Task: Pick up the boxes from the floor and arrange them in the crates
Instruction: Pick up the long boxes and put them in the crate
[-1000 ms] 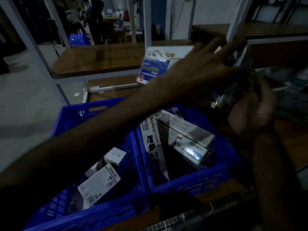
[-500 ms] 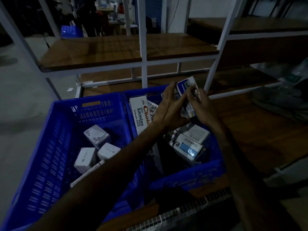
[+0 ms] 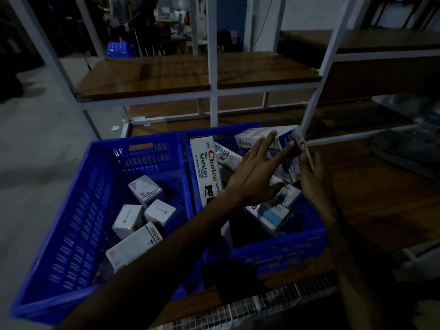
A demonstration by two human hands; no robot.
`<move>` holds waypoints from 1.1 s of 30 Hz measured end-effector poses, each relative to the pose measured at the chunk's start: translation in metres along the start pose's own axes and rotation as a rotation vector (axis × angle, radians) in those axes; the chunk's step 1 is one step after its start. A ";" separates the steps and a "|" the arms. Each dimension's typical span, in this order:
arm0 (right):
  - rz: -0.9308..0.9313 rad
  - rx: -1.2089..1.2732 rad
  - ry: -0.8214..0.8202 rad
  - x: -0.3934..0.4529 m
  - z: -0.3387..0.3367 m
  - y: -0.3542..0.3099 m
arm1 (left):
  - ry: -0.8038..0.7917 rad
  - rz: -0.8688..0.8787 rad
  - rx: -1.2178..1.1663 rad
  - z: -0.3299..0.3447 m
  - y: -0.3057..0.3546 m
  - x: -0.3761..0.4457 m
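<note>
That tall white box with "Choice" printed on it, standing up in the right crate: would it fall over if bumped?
Probably. The Choice box stands on end, leaning against the crate wall, so a nudge could tip it. It looks like stiff cardboard, unlikely to flop. Its weight can't be judged.

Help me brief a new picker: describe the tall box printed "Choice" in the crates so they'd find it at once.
Two blue crates sit side by side; take the right crate. Against its left wall, next to the divider, the Choice box stands on end, leaning. Unlike the small white boxes in the left crate, it is long and narrow, with red "Choice" lettering running down its face.
</note>
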State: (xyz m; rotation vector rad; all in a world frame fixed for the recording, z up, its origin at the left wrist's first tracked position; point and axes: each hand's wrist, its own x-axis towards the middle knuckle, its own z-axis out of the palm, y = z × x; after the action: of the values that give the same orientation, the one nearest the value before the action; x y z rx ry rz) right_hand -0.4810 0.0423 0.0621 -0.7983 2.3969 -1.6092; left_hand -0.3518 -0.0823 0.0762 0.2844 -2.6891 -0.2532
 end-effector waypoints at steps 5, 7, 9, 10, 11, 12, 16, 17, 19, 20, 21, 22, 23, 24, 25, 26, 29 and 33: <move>-0.021 -0.034 -0.074 -0.009 -0.005 0.017 | 0.054 -0.050 -0.032 0.003 0.005 -0.017; -0.040 -0.121 -0.088 -0.012 -0.007 0.019 | 0.088 -0.079 -0.072 0.001 0.008 -0.027; -0.078 -0.188 -0.117 -0.010 -0.007 0.016 | 0.117 -0.115 -0.140 0.003 0.011 -0.037; -0.095 -0.208 -0.135 -0.007 -0.006 0.013 | 0.128 -0.134 -0.163 0.004 0.013 -0.042; -0.102 -0.241 -0.158 -0.002 -0.005 0.010 | 0.130 -0.158 -0.175 0.004 0.014 -0.046; -0.102 -0.290 -0.192 0.004 -0.003 0.007 | 0.127 -0.183 -0.188 0.005 0.016 -0.049; -0.075 -0.513 -0.301 0.018 0.004 0.007 | 0.078 -0.234 -0.209 0.008 0.021 -0.057; -0.076 -0.547 -0.297 0.018 0.006 0.009 | 0.071 -0.233 -0.208 0.008 0.023 -0.059; -0.064 -0.566 -0.291 0.015 0.008 0.010 | 0.068 -0.245 -0.213 0.007 0.025 -0.062; -0.051 -0.561 -0.291 0.014 0.009 0.011 | 0.066 -0.255 -0.214 0.006 0.025 -0.064; -0.046 -0.546 -0.292 0.013 0.010 0.012 | 0.062 -0.267 -0.216 0.005 0.026 -0.065; -0.045 -0.529 -0.292 0.013 0.011 0.013 | 0.057 -0.277 -0.221 0.003 0.027 -0.067; -0.046 -0.514 -0.293 0.013 0.011 0.014 | 0.055 -0.282 -0.227 0.002 0.029 -0.068; -0.035 -0.506 -0.300 0.013 0.011 0.015 | 0.056 -0.288 -0.236 -0.001 0.031 -0.070; -0.015 -0.495 -0.309 0.013 0.010 0.014 | 0.060 -0.294 -0.246 -0.003 0.034 -0.072; 0.009 -0.487 -0.311 0.012 0.008 0.014 | 0.067 -0.299 -0.260 -0.006 0.037 -0.074; -0.008 -0.498 -0.255 -0.002 -0.004 0.013 | 0.088 -0.310 -0.297 -0.012 0.048 -0.084; -0.059 -0.411 -0.139 -0.030 -0.012 0.013 | 0.109 -0.338 -0.310 -0.019 0.059 -0.100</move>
State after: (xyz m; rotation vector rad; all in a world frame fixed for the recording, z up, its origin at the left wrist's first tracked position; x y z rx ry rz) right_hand -0.4646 0.0707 0.0505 -1.0152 2.6552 -1.0443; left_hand -0.2639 -0.0048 0.0671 0.6347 -2.4358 -0.7241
